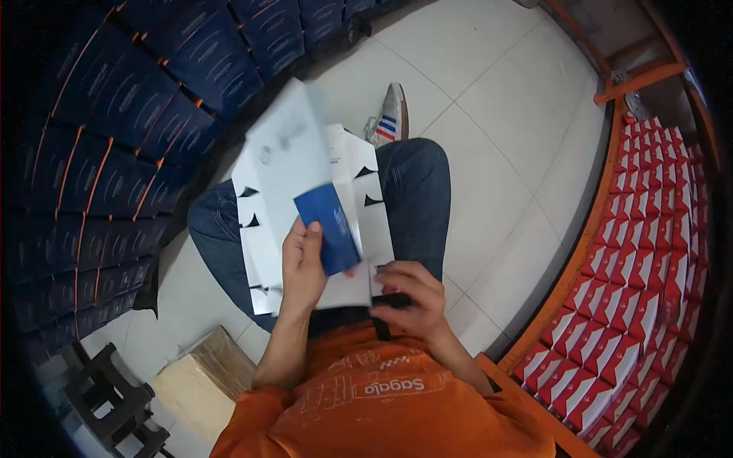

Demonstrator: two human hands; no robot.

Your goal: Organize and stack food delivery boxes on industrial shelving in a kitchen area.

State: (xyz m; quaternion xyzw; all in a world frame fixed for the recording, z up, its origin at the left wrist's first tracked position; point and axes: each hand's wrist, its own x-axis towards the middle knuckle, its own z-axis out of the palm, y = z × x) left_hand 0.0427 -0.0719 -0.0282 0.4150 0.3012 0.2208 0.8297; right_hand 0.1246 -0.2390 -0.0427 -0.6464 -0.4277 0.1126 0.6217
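My left hand (303, 263) grips a small dark blue card or booklet (332, 229) together with a blurred white printed sheet (292, 137), the thumb lying over the blue piece. Both are above an unfolded white cardboard carton blank (375, 229) with notched side edges, which rests across my lap. Close to the near right corner of the white material, my right hand (409, 295) has its fingers bent and apart, with nothing seen between them. Whether its fingertips touch the edge is hard to tell. Motion blurs that hand too.
Stacked dark blue boxes (126, 103) form a wall on the left. Rows of red and white boxes (618, 297) stand on the right behind an orange metal frame (564, 292). A taped box (200, 378) and a dark plastic stool (109, 395) are at lower left, on white floor tiles (481, 143).
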